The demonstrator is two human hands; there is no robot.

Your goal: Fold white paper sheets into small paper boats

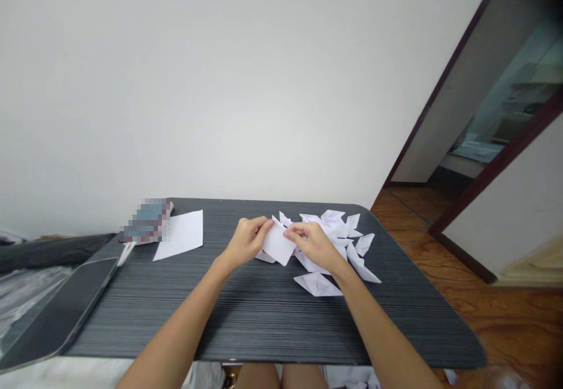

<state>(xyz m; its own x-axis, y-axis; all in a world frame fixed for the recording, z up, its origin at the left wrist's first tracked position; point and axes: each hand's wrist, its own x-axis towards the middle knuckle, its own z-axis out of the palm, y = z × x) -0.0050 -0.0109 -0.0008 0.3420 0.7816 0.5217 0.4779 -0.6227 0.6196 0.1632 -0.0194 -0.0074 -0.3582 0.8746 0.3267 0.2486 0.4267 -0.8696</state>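
Between both hands, a small piece of folded white paper is held up over the middle of the table. My left hand pinches its left corner between thumb and fingers. On the other side, my right hand grips the upper right edge in the same way. Just behind and to the right lies a loose pile of folded white paper boats, partly covered by my right hand and forearm. One paper boat rests nearer to me, beside my right forearm.
The dark, striped table stands against a white wall. At its left back are white paper sheets and a blurred-out book-like object. A dark flat panel lies along the left edge. A doorway opens beyond the wooden floor.
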